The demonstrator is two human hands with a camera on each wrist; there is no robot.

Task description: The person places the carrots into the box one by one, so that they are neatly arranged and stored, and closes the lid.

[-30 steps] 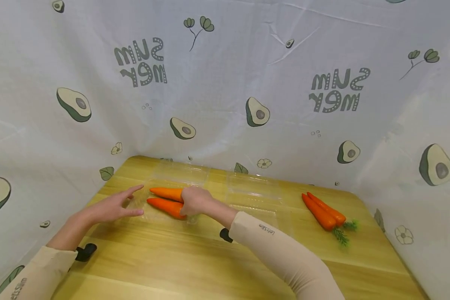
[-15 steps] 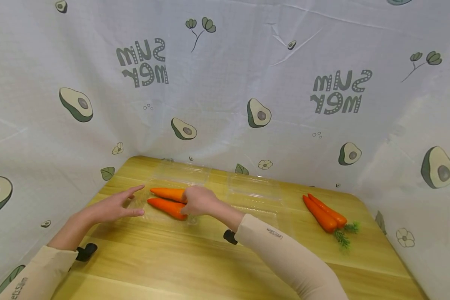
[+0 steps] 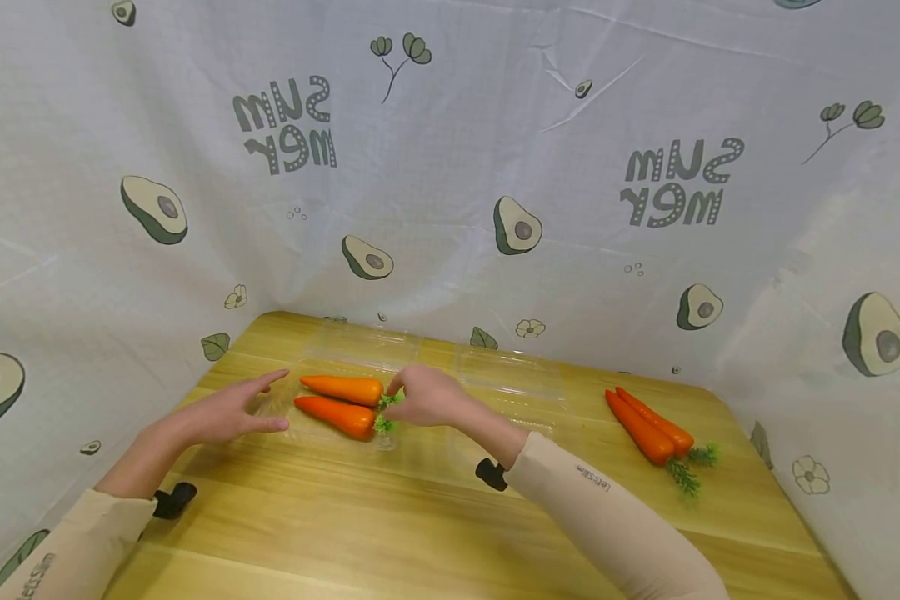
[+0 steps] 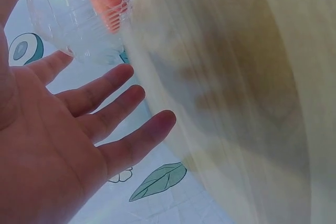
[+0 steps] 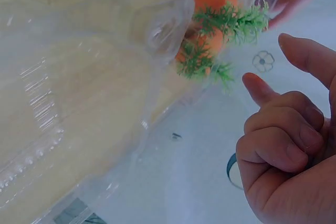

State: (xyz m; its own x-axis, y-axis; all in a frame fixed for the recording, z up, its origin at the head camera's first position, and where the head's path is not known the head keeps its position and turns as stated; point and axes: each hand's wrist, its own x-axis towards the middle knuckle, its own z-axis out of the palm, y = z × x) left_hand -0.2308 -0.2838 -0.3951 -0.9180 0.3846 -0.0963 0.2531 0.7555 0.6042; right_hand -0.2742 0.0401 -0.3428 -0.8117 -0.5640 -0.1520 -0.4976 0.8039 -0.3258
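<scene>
Two orange carrots with green leafy tops, one upper (image 3: pixel 341 387) and one lower (image 3: pixel 336 416), lie side by side in a clear plastic box, whose raised lid (image 3: pixel 363 344) stands at the back. My left hand (image 3: pixel 231 413) is at the box's left end, its fingers spread; in the left wrist view the fingertips are close to the clear wall (image 4: pixel 63 30). Right by the leafy tops (image 5: pixel 226 24) is my right hand (image 3: pixel 433 395), holding nothing. Its thumb and index finger are apart, and the other fingers are curled in.
Right of the first box stands a second clear plastic box (image 3: pixel 506 371), with its lid up. Two more carrots (image 3: pixel 648 429) with leafy tops lie on the wooden table (image 3: pixel 390 517) at the right. A printed white cloth (image 3: pixel 450 150) hangs behind and at both sides.
My right hand has let go of the two carrots and drawn back to the right, so their green tops show now. The left hand and the carrots have stayed in place.
</scene>
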